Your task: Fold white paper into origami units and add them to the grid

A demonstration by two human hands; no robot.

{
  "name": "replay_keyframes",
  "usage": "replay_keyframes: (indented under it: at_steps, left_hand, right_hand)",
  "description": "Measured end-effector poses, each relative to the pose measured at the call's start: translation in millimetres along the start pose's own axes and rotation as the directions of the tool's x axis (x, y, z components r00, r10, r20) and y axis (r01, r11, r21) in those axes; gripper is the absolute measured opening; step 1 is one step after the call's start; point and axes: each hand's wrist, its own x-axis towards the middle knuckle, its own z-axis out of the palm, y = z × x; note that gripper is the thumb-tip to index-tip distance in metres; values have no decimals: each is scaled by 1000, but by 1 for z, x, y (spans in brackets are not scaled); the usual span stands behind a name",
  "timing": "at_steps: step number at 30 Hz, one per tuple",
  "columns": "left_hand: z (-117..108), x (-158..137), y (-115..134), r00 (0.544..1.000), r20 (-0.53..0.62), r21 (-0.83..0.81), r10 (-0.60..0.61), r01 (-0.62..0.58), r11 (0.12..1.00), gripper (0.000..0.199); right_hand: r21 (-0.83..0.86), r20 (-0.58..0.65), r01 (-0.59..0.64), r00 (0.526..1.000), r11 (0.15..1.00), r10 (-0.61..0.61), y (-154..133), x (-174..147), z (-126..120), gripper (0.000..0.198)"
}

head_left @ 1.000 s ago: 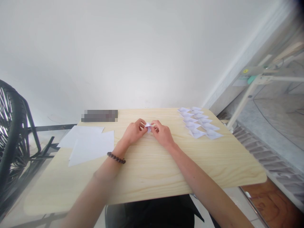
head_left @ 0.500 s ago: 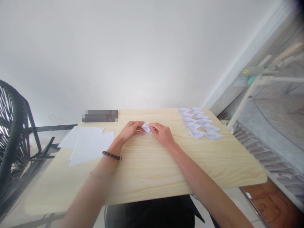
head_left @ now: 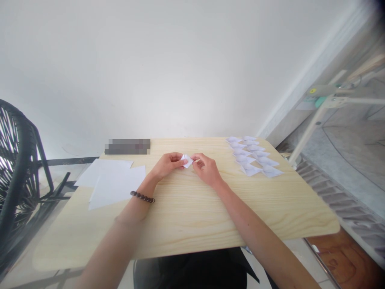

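Observation:
A small folded piece of white paper (head_left: 187,161) is held just above the middle of the table. My left hand (head_left: 169,164) is closed on its left side, with the thumb lying across the front of the paper. At the opposite corner, my right hand (head_left: 205,167) pinches the paper's edge between thumb and forefinger, the other fingers curled. Dark beads circle my left wrist as a bracelet (head_left: 142,197). Two columns of folded white paper pieces (head_left: 251,169) lie on the table to the right of my hands.
Flat white sheets (head_left: 112,184) overlap on the left of the wooden table (head_left: 186,224). A blurred-out dark rectangle (head_left: 127,147) covers something at the back left. A black woven chair (head_left: 21,160) stands at far left, and a white metal frame (head_left: 313,124) at right.
My left thumb has moved onto the front of the folded paper, which has turned a little. My right fingers have shifted slightly right, to its corner.

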Motion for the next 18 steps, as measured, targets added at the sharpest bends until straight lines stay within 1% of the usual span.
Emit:
replay_keyframes:
  at_steps: [3, 8, 13, 18]
  left_hand:
    - [1, 0, 0, 1000, -16, 37, 14, -14, 999, 38]
    - [3, -1, 2, 999, -29, 103, 28, -25, 994, 37]
    - [2, -1, 0, 999, -11, 86, 32, -31, 996, 35]
    - [1, 0, 0, 999, 11, 78, 37, -37, 996, 32]
  right_hand:
    - [71, 32, -37, 999, 997, 35, -1, 0, -2, 22]
    - [110, 8, -74, 997, 991, 74, -1, 2, 0, 26]
    - [126, 4, -98, 995, 987, 98, 3, 3, 1, 26]
    - [194, -2, -121, 992, 974, 124, 7, 4, 1, 25]
